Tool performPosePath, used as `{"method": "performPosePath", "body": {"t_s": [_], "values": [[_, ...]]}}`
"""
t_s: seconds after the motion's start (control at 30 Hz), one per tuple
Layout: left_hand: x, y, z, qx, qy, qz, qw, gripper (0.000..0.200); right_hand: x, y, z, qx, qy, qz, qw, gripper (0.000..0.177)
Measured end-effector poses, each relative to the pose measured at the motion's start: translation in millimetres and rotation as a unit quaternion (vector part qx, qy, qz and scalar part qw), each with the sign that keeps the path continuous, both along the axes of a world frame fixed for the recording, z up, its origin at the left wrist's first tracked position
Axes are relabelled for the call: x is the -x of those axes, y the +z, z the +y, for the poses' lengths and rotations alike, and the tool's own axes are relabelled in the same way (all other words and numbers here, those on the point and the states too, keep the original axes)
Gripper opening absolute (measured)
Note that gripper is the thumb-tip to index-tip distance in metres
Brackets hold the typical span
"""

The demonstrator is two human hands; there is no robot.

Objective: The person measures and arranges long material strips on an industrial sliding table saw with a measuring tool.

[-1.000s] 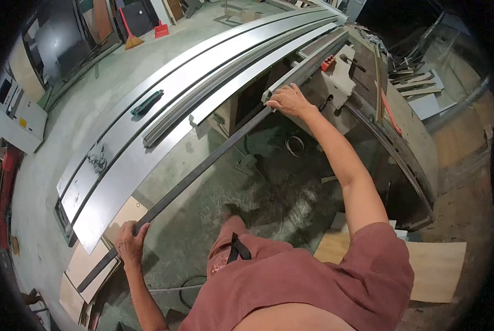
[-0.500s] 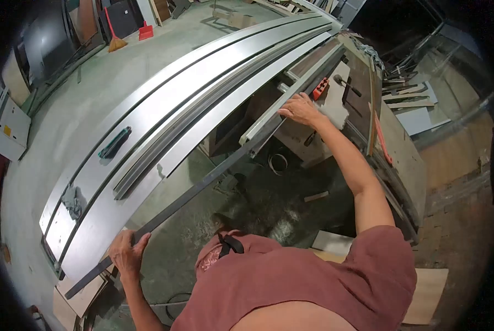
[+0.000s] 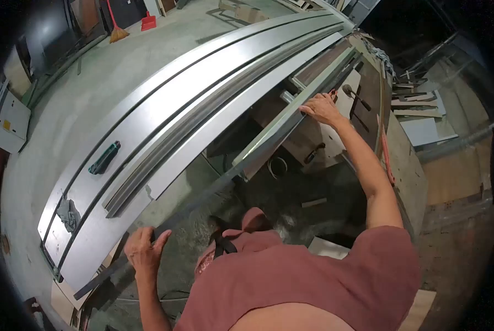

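Observation:
My left hand (image 3: 143,247) is closed around the near part of a long dark metal bar (image 3: 194,204), thumb sticking out along it. The bar slants from the lower left up towards my right hand (image 3: 321,109), slightly blurred in its middle. My right hand's fingers curl over the bar where it lies alongside a long pale strip (image 3: 277,126); the exact grip is partly hidden. A red tool just behind my right hand's fingers is mostly covered. Left of the bar lies a bench of long silvery metal panels (image 3: 131,220).
On the panels are a green-handled cutter (image 3: 104,158), a grey cloth (image 3: 67,215) and long stacked metal profiles (image 3: 164,151). A dark-handled tool with a round head (image 3: 355,95) lies on the right-hand bench. A red bar-like tool (image 3: 386,151) rests farther right. Boards lie about the floor.
Both hands and the bar have shifted to the right in the view, which has itself moved a little. My right hand now covers most of the red tool.

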State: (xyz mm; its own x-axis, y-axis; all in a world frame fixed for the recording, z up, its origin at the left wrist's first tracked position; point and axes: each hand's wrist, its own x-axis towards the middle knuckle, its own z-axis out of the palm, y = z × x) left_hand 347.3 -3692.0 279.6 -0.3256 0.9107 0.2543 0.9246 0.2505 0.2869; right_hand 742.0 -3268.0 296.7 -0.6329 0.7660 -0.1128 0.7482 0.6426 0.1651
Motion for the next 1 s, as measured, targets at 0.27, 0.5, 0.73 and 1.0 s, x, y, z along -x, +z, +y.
{"method": "performPosePath", "body": {"t_s": [0.27,0.5,0.73,1.0], "values": [[-59.3,-4.7,46.5,0.001,0.003,-0.043,0.999,0.039,-39.4,-9.6,68.4,0.022,-0.003,-0.04,0.999,0.054],[-130.6,-8.9,91.7,0.02,0.031,-0.075,0.997,0.043,-78.2,-3.2,134.4,0.06,0.007,-0.088,0.994,0.055],[-189.2,-15.7,137.4,0.021,0.042,-0.042,0.998,0.04,-113.3,-5.9,205.3,0.104,0.028,-0.104,0.989,0.055],[-232.6,-14.6,210.2,-0.003,0.029,0.002,1.0,0.039,-171.7,-3.8,261.6,0.038,0.007,-0.124,0.991,0.059]]}}
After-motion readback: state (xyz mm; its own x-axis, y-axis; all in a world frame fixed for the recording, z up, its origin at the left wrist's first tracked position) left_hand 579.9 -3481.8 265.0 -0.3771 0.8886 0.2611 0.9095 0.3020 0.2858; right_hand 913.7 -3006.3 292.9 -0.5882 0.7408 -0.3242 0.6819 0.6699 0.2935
